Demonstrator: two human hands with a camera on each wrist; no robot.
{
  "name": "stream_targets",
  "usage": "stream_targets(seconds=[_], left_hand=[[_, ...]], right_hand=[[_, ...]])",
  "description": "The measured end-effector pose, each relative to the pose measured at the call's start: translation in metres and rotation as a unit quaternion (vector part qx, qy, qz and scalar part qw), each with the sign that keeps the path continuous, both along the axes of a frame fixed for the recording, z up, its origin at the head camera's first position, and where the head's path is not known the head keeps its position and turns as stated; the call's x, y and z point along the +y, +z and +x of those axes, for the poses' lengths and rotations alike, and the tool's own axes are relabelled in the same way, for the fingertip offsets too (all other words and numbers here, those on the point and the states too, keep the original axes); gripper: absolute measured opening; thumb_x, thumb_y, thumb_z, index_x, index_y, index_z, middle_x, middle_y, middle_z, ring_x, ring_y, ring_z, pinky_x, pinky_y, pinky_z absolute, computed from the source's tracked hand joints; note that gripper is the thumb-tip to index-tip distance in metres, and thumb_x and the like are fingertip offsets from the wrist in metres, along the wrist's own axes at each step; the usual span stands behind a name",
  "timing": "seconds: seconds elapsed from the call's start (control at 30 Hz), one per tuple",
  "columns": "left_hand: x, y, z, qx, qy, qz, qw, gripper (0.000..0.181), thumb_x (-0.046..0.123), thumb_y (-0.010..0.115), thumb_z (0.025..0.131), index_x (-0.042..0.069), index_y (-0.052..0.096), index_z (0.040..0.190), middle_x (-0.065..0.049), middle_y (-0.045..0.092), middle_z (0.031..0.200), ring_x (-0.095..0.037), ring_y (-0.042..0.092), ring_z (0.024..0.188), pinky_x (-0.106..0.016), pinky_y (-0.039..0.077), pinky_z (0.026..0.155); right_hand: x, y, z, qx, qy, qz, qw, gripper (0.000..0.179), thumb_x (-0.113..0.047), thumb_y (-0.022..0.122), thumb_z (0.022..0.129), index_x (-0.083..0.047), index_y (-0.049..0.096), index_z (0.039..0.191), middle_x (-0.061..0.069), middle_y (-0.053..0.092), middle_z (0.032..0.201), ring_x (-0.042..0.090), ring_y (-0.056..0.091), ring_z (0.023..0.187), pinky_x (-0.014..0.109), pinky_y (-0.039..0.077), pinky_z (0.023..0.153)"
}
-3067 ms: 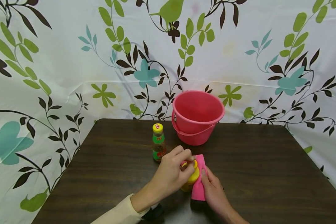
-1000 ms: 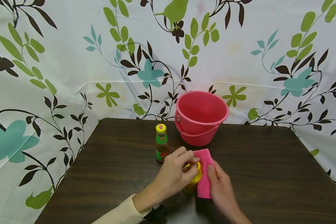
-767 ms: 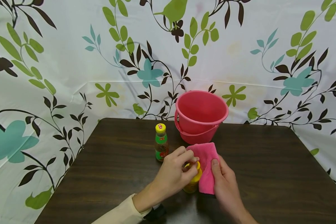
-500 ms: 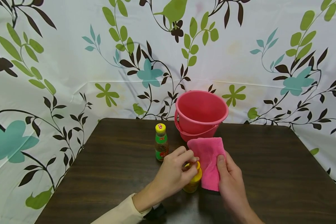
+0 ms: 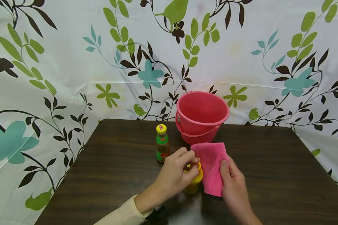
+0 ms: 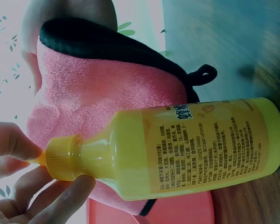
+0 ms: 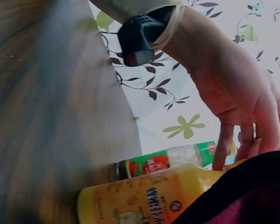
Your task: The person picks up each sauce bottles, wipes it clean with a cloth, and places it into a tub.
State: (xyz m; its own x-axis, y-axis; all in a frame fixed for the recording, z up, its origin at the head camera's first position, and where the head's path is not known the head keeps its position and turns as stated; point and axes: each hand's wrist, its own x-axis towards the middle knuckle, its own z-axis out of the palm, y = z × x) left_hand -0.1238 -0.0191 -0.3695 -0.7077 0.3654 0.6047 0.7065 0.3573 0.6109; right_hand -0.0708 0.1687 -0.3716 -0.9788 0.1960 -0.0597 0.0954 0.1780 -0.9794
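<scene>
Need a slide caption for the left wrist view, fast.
Left hand gripping a yellow bottle by its cap, with a black-edged pink cloth behind it.

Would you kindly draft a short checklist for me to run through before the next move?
1. Left-hand grip holds the yellow bottle at its cap: ok.
2. Right-hand grip holds the pink cloth: ok.
3. Green-labelled bottle stands upright and capped: ok.
4. Pink bucket stands upright: ok.
5. The yellow bottle rests on the table: cannot tell.
6. The pink cloth touches the yellow bottle: cannot tell.
</scene>
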Motion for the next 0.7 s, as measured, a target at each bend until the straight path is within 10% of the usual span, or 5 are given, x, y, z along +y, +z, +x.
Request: stream_targets(seconds=[0.27, 0.7], left_hand=[[0.002, 0.000, 0.002, 0.000, 0.008, 0.002, 1.0000, 0.011, 0.005, 0.076, 0.088, 0.013, 0.069, 0.090, 0.000, 0.061, 0.084, -0.012, 0.062, 0.073, -0.019, 0.060, 0.070], [0.002, -0.003, 0.000, 0.029, 0.016, 0.007, 0.9994, 0.012, 0.003, 0.078, 0.087, 0.012, 0.070, 0.089, 0.000, 0.060, 0.081, -0.013, 0.061, 0.068, -0.018, 0.057, 0.064]], right_hand=[[-0.007, -0.011, 0.008, 0.000, 0.012, -0.005, 0.9999, 0.035, -0.039, 0.043, 0.114, -0.024, 0.058, 0.142, 0.006, 0.063, 0.095, 0.021, 0.064, 0.078, 0.030, 0.055, 0.066], [-0.019, -0.022, 0.006, 0.019, 0.118, -0.040, 0.9920, 0.043, -0.031, 0.047, 0.113, -0.025, 0.028, 0.151, 0.007, 0.043, 0.148, 0.028, 0.052, 0.124, 0.033, 0.053, 0.090]])
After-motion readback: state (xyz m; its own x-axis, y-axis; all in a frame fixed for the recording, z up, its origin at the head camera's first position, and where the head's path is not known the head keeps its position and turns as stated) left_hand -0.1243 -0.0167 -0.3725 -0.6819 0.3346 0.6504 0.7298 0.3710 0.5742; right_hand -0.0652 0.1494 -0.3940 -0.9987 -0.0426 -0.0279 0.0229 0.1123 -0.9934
